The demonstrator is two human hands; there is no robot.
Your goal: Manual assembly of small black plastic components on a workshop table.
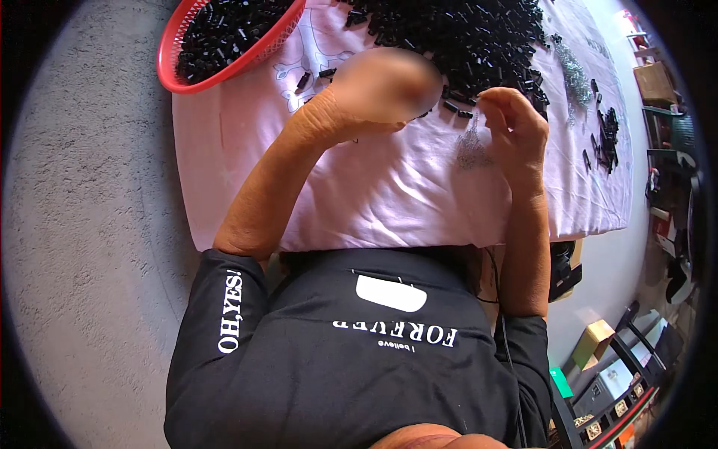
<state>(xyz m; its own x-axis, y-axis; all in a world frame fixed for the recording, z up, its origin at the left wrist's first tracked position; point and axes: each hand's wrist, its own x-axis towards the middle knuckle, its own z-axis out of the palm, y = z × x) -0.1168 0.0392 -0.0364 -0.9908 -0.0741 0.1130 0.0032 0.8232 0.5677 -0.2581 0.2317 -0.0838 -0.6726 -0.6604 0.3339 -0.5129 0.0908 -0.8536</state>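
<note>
My left hand point(381, 86) is over the table at the near edge of a large heap of small black cylindrical plastic pieces point(464, 37). A blur covers its fingers, so whatever they hold is hidden. To its right, my right hand point(517, 135) is raised with thumb and forefinger curled together in a pinch. Anything between those fingertips is too small to make out. Just left of the right hand, a small scatter of fine silvery metal bits point(473, 150) lies on the pale pink cloth point(359, 202). A few loose black pieces point(458, 111) lie between the hands.
A red plastic basket point(176, 84) full of similar black pieces stands at the far left corner. On the right lie a second patch of silvery bits point(574, 78) and a smaller pile of black pieces point(609, 138). A dark cable point(508, 367) hangs along my right side.
</note>
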